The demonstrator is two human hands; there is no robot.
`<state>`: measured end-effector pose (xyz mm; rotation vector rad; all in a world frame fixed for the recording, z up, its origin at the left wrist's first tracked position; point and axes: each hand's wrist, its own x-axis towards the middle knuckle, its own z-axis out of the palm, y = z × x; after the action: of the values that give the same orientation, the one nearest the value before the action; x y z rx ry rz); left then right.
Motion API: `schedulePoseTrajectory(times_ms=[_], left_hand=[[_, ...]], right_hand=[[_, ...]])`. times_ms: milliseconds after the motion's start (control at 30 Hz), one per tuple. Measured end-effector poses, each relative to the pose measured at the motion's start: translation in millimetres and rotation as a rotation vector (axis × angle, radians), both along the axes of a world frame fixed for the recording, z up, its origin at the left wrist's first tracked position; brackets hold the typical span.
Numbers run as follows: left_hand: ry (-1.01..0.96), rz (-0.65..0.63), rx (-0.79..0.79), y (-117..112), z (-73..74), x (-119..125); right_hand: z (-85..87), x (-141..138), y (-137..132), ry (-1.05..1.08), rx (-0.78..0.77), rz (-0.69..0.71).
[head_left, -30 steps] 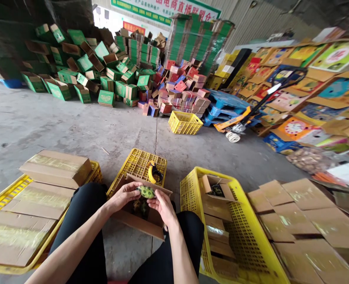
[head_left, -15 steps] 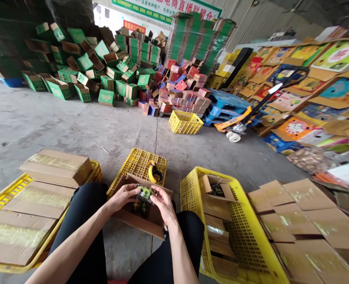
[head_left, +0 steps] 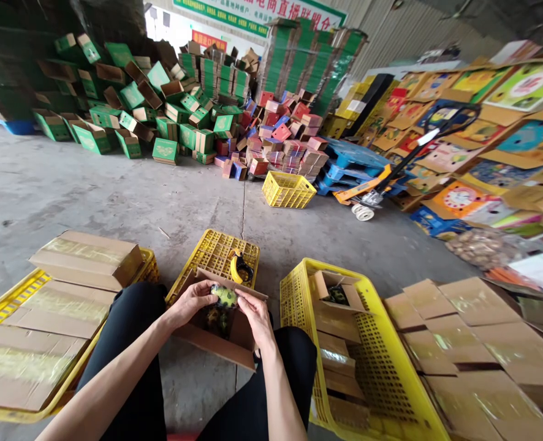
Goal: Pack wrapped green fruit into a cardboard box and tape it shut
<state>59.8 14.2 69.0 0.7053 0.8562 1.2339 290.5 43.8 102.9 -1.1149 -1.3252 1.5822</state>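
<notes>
An open brown cardboard box [head_left: 216, 346] rests on my knees, with dark green items inside it. Over its opening both hands pinch one small round green-and-yellow packet [head_left: 226, 296]. My left hand [head_left: 191, 302] grips its left side. My right hand [head_left: 253, 315] holds its right edge with the fingertips. A yellow tape dispenser [head_left: 238, 267] lies just beyond on an upturned yellow crate [head_left: 211, 251].
A yellow crate [head_left: 306, 318] at my right holds open small cartons. Sealed brown cartons [head_left: 464, 343] lie further right. At my left another yellow crate [head_left: 9, 300] carries taped cartons [head_left: 87, 260]. Heaps of green and red boxes, a pallet jack [head_left: 368, 196] and a far yellow crate [head_left: 287, 190] stand across the concrete floor.
The packet has been turned and shifted slightly between my fingers above the box; both hands stay in nearly the same place.
</notes>
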Motion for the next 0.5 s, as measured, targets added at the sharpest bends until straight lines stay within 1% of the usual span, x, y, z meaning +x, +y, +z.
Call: schedulePoseTrajectory(times_ms=[100,167,333,500], left_hand=[[0.003,0.013,-0.019,-1,1.7,3],[0.024,-0.003,-0.027,-3,3.0,4],[0.095,-0.043,0.003,-4,8.0,5],[0.132,-0.033,0.036,-5,14.5,3]], right_hand=[[0.1,1,1,-0.014,0.045,-0.02],[-1.8,2,1,-0.012,0.057,-0.025],[-6.2,2,1,0.008,0.029,-0.007],[1.9,0,-1,0.01,0.043,-0.012]])
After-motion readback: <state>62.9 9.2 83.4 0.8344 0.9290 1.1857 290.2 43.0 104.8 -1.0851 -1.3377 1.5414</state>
